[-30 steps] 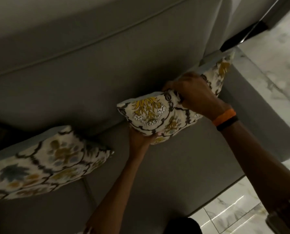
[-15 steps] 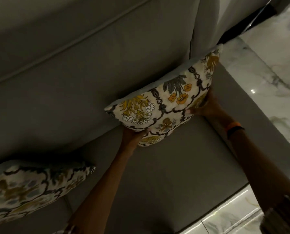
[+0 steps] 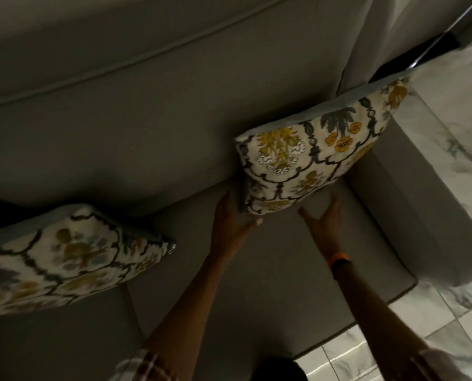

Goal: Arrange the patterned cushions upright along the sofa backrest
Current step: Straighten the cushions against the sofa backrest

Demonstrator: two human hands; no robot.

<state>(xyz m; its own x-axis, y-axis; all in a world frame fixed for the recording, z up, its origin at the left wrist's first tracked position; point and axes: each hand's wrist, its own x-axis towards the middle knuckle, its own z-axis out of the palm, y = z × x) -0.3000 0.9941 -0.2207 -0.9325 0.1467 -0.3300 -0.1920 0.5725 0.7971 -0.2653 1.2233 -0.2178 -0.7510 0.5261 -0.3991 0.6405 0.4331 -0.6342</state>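
Observation:
A cream cushion with yellow and grey flowers (image 3: 311, 158) stands upright against the grey sofa backrest (image 3: 152, 111), near the right armrest. My left hand (image 3: 230, 215) grips its lower left corner, thumb under the front face. My right hand (image 3: 325, 215) is just below the cushion's bottom edge with fingers spread, holding nothing. A second patterned cushion (image 3: 64, 257) leans against the backrest at the left, partly cut off by the frame edge.
The grey sofa seat (image 3: 256, 284) lies under my arms. The right armrest (image 3: 410, 215) rises beside the held cushion. White marble floor tiles (image 3: 449, 312) run along the right and bottom right. The room is dim.
My right hand has let go of the cushion and drawn back below it. The cushion now rests closer to the right armrest. The left hand stays on its lower left corner.

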